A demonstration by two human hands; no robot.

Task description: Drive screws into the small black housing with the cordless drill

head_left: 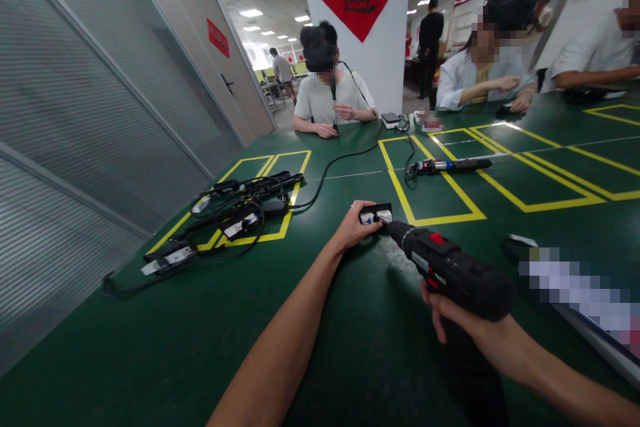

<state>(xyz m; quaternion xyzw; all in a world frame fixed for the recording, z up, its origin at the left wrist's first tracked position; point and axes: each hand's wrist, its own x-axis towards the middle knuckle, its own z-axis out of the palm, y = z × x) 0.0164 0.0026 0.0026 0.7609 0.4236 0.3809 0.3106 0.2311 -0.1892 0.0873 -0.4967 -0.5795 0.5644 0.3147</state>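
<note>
My right hand [463,317] is wrapped round the grip of a black cordless drill [450,267] with red accents. The drill points left and away from me, its tip at a small black housing with white parts inside [376,215]. My left hand [357,223] pinches that housing against the green table, thumb near the drill tip and fingers on its far left side. Where exactly the bit meets the housing is too small to make out.
Black cables and adapter-like boxes [235,213] lie piled on the left inside yellow tape. A pen-like tool with a cable [455,165] lies at the back right. A blurred flat packet [580,293] is on the right. Across the green table [200,340], people sit working.
</note>
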